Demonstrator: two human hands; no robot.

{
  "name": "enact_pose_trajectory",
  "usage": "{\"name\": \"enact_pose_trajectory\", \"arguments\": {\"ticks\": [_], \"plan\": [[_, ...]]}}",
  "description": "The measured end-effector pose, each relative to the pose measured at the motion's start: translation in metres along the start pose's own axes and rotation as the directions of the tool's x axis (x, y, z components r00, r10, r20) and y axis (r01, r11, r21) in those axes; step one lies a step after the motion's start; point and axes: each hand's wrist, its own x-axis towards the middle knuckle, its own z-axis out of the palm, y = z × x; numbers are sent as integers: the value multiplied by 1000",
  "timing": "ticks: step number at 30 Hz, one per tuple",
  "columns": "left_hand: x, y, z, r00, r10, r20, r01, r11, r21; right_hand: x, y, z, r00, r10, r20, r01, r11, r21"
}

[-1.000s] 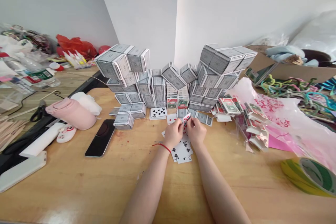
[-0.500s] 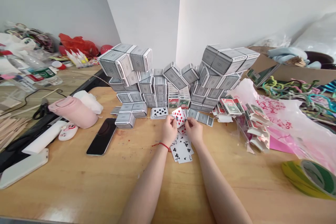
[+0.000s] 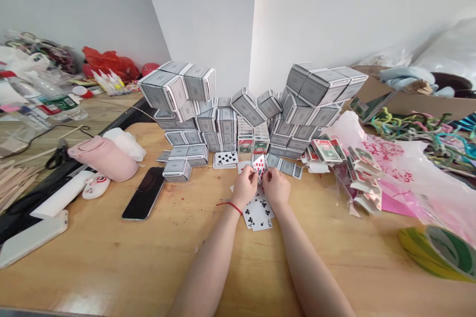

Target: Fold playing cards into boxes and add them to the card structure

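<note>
Between my fingertips, a playing card with red diamonds [image 3: 259, 163] stands tilted and looks bent. My left hand [image 3: 245, 185], with a red string at the wrist, pinches its left side. My right hand [image 3: 276, 185] is closed at its right side. Under my hands, loose club cards [image 3: 258, 215] lie face up and overlapping on the wooden table [image 3: 167, 267]. Just beyond to the left rests a spade card pile [image 3: 225, 159]. Behind stand stacked blocks folded from grey-backed cards [image 3: 226, 124], with two red-and-green card boxes [image 3: 245, 146] among them.
Three joined card blocks [image 3: 186, 158] and a black phone [image 3: 144, 193] lie to the left, near a pink bottle [image 3: 104, 157]. On the right are opened card boxes [image 3: 364, 178], a printed plastic bag [image 3: 401, 163] and a yellow-green tape roll [image 3: 439, 252].
Both hands have drawn closer together. The diamond card has gone from showing its face broadly to a narrower, bent shape, slightly further right.
</note>
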Motion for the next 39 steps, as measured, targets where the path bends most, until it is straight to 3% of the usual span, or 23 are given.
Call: {"name": "enact_pose_trajectory", "arguments": {"ticks": [5, 10, 13, 19, 22, 25, 27, 30, 32, 35, 39], "plan": [[0, 1, 1, 998, -8, -66, 9, 1000, 20, 2, 0, 0, 1000, 0, -11, 2, 984, 176], [-1, -3, 1, 999, -3, -46, 4, 1000, 31, 3, 4, -1, 998, 10, 59, -29, 947, 319], [-2, -3, 0, 999, 3, -32, -2, 999, 32, 3, 5, -1, 999, -13, 50, -4, 947, 320], [-3, 1, 0, 1000, 8, -8, -8, 1000, -7, 0, -2, 0, 999, -7, -37, 12, 989, 147], [-1, 2, -2, 998, -31, -59, 28, 998, -56, -1, -6, -4, 998, 54, -35, -41, 951, 306], [1, 0, -5, 990, -71, -126, 57, 993, -105, 2, -7, -6, 977, 171, 126, -212, 772, 600], [3, 0, -8, 987, -80, -141, 62, 990, -127, 5, -5, -4, 928, 232, 292, -372, 521, 769], [4, 1, -9, 986, -96, -135, 72, 983, -169, 11, -1, -1, 841, 170, 513, -533, 100, 840], [5, 1, -10, 986, -112, -127, 85, 975, -203, 13, 1, -1, 792, 74, 606, -602, -66, 796], [4, 2, -11, 988, -123, -97, 98, 967, -235, 13, 2, -5, 733, -57, 678, -679, -127, 723], [4, 2, -12, 989, -130, -67, 111, 967, -230, 12, 2, -11, 713, -109, 692, -697, -14, 717]]}}
